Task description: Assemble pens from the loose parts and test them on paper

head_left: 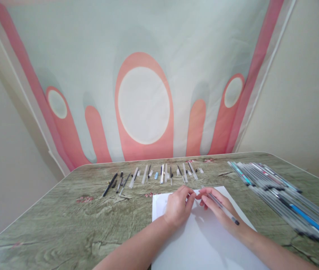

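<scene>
A clear-barrelled pen (pixel 223 208) with a dark end lies across my right hand (pixel 218 206), whose fingers are closed round it. The dark end points back toward my wrist. Close beside the right fingertips, my left hand (pixel 179 205) is curled with thumb and fingers pinched together. Whatever sits in that pinch is too small or hidden to make out. Both hands are over the upper part of a white sheet of paper (pixel 201 247), which lies on the wood-patterned table (pixel 86 228).
Several pen parts, such as a clear tube (pixel 144 174), a black barrel (pixel 110 185) and a light-blue piece (pixel 156 175), form a row beyond the paper. At the right lies a spread of pens, including a blue pen (pixel 308 217). A patterned hanging (pixel 144 150) stands behind the table.
</scene>
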{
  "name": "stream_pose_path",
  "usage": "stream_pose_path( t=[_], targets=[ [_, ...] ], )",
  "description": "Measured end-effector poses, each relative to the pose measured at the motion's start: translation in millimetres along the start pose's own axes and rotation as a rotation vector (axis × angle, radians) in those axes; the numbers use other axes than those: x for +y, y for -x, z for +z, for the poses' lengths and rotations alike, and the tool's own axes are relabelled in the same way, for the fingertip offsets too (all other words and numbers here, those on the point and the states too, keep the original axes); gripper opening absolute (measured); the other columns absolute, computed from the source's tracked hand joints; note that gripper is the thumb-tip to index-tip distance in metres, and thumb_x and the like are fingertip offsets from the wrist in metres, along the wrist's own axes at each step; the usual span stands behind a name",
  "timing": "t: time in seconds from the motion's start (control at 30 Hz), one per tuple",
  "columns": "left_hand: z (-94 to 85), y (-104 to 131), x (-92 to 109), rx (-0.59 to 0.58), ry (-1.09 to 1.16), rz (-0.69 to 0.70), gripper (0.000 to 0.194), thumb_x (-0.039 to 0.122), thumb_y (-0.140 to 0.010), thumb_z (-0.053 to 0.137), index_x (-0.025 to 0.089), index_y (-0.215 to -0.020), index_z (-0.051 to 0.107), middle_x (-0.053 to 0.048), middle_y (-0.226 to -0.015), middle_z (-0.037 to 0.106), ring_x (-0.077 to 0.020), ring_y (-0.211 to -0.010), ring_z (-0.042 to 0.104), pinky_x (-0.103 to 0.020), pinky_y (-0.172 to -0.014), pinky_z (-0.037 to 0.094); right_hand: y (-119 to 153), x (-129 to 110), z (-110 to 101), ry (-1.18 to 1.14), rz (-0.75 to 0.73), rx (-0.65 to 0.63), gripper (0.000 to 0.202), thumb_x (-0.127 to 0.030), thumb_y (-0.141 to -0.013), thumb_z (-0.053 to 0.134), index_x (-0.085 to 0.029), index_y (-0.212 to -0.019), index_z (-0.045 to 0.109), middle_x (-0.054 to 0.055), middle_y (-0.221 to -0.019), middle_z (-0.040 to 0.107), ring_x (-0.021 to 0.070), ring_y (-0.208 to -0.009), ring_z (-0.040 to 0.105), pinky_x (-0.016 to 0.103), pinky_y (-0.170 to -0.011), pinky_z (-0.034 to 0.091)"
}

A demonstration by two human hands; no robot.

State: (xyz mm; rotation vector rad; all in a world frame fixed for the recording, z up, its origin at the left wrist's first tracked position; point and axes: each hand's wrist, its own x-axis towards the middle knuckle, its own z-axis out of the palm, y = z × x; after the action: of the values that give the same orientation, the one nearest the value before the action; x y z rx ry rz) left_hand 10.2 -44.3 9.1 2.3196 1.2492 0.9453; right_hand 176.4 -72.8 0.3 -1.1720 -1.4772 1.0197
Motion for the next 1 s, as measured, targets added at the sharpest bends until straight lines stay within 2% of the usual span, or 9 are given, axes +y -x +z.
stream_pose_path(
  t=[0.17, 0.47, 0.73, 1.0],
  targets=[
    [1.5, -0.5, 0.2, -0.064, -0.002, 0.006, 0.026, 0.033, -0.088, 0.032, 0.019, -0.079, 0.052, -0.002, -0.077, 0.057, -0.0115, -0.070, 0.054, -0.021, -0.062, 0.040, 1.3, 2.7, 2.1, 0.121, -0.067, 0.079, 0.027, -0.042, -0.079, 0.049, -0.020, -0.095, 0.051, 0.005, -0.083, 0.061, 0.0164, -0.074, 0.058, 0.027, -0.067, 0.046],
    [0.8, 1.8, 5.0, -0.148, -0.008, -0.009, 0.027, 0.035, -0.088, 0.029, 0.020, -0.080, 0.051, -0.001, -0.073, 0.057, -0.0114, -0.063, 0.052, -0.021, -0.058, 0.038, 5.4, -3.4, 3.1, 0.205, -0.142, 0.008, 0.018, -0.034, -0.080, 0.050, -0.019, -0.090, 0.054, 0.001, -0.073, 0.057, 0.0136, -0.067, 0.054, 0.023, -0.062, 0.042],
    [4.7, 3.9, 2.7, -0.099, 0.132, 0.017, 0.021, 0.033, -0.086, 0.038, 0.019, -0.083, 0.053, -0.001, -0.076, 0.059, -0.0112, -0.066, 0.052, -0.021, -0.062, 0.039, 6.2, -1.7, 2.0, 0.204, -0.149, 0.017, 0.019, -0.034, -0.083, 0.046, -0.020, -0.094, 0.053, 0.001, -0.075, 0.056, 0.0138, -0.068, 0.054, 0.023, -0.062, 0.042],
    [6.8, -0.6, 1.5, -0.065, 0.334, 0.002, 0.016, 0.030, -0.081, 0.047, 0.017, -0.082, 0.057, -0.003, -0.078, 0.058, -0.0112, -0.069, 0.052, -0.020, -0.059, 0.040, 5.6, 0.2, 2.6, 0.191, -0.134, 0.045, 0.022, -0.034, -0.082, 0.047, -0.020, -0.098, 0.051, 0.000, -0.071, 0.053, 0.0133, -0.066, 0.052, 0.022, -0.060, 0.040]
  ],
)
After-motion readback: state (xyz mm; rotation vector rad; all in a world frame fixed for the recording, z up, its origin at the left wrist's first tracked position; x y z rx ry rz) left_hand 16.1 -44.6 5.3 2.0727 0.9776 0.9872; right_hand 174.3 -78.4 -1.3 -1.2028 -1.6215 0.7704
